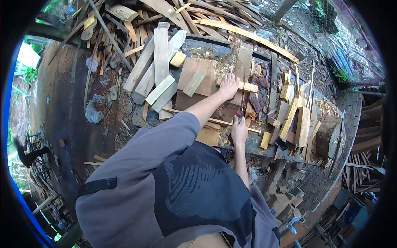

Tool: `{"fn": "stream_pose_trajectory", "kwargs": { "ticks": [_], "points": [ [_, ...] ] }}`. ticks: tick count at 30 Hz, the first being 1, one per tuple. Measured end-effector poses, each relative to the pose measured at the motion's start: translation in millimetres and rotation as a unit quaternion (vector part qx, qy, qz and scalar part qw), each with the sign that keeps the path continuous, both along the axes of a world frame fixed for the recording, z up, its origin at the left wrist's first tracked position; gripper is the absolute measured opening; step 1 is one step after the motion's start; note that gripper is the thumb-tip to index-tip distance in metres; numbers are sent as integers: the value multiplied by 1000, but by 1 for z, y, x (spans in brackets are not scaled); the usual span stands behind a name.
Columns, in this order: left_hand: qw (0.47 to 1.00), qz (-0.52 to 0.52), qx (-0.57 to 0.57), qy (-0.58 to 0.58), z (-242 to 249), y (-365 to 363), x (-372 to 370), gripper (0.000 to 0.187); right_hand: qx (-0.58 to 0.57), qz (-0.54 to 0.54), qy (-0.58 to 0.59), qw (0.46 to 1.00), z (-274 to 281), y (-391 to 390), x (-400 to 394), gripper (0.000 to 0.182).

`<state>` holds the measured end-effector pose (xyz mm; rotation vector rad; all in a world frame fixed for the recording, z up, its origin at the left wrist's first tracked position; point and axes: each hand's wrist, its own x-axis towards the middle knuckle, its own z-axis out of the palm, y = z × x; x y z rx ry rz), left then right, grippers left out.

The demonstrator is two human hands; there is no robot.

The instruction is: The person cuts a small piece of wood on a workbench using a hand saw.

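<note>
My left hand (pixel 229 87) rests on a short strip of wood (pixel 251 88), gripping it down against the bench with the fingertips over its far side. In my right hand (pixel 239 131) is the handle of a saw, closed in the fingers. The thin saw blade (pixel 243 93) points away from me and crosses the strip just right of my left hand. Beneath the strip lies a wide brown board (pixel 198 68), and a small pale wood piece (pixel 194 84) sits on that board to the left.
Planks (pixel 162 53) are stacked on the bench's left side. Several cut wood blocks (pixel 303 124) stand on the right, near a log piece (pixel 328 136). A heap of scrap wood (pixel 198 16) lies beyond the bench. Sawdust and shavings cover parts of the top.
</note>
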<state>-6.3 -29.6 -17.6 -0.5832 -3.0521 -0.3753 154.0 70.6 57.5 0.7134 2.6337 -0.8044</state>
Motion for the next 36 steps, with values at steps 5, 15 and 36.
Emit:
{"fn": "stream_pose_trajectory", "kwargs": {
  "ticks": [5,15,36],
  "points": [
    [999,-35,14,-3,-1,-4,-3,26,-23,37,-47,998,16,13,-54,52],
    [999,-6,-16,-33,-2,0,-2,38,-13,-22,57,998,-42,-5,-58,44],
    [995,-34,-38,-82,4,-2,-6,32,25,19,-87,996,15,-3,27,51]
  ]
}}
